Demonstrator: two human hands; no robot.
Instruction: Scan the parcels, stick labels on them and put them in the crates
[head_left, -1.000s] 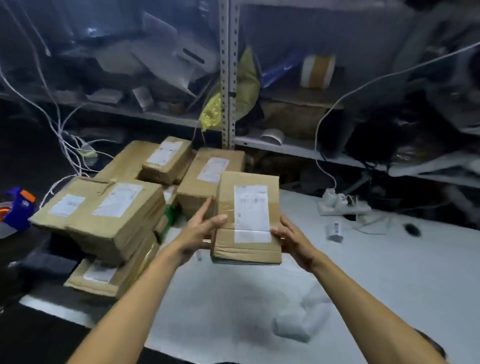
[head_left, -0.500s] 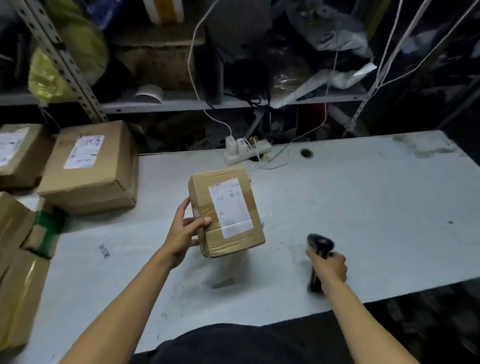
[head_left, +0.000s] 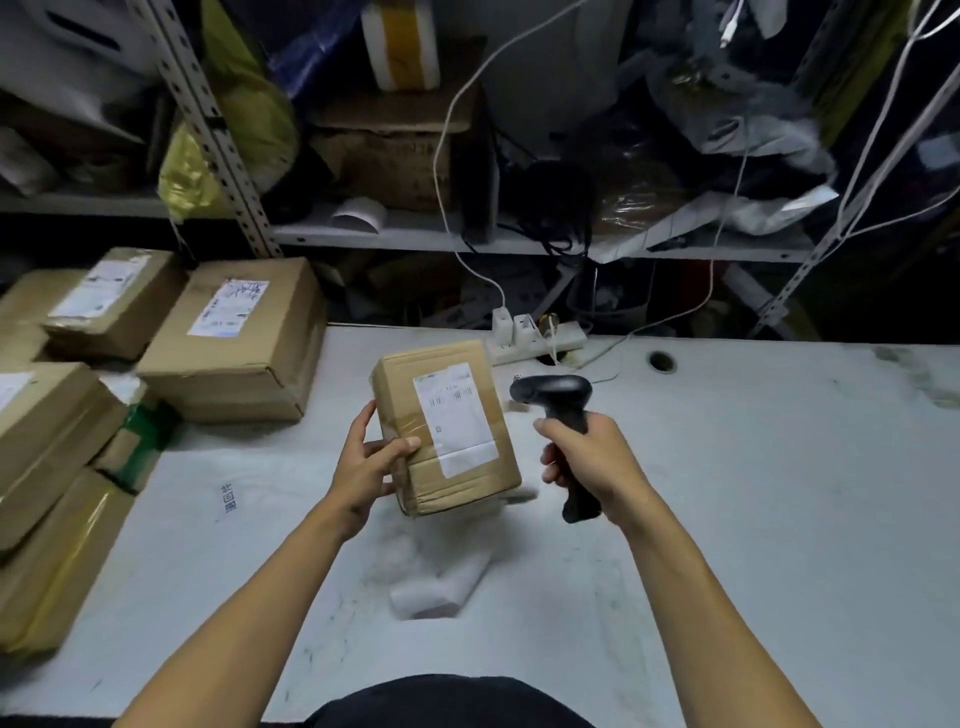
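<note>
My left hand (head_left: 371, 465) grips a small cardboard parcel (head_left: 415, 395) by its left side and holds it above the white table (head_left: 753, 493), with its white shipping label (head_left: 457, 415) facing up. My right hand (head_left: 592, 457) is wrapped round the handle of a black barcode scanner (head_left: 558, 397). The scanner's head is just right of the parcel's top corner and points left towards the label.
Several labelled cardboard parcels (head_left: 234, 338) are stacked at the table's left. A white roll (head_left: 441, 584) lies on the table below the held parcel. A power strip (head_left: 535, 338) and cables sit at the back edge, under cluttered metal shelves (head_left: 415, 236).
My right hand has left the parcel, picked up the scanner from the table's front right and raised it beside the parcel. My left hand alone now holds the parcel.
</note>
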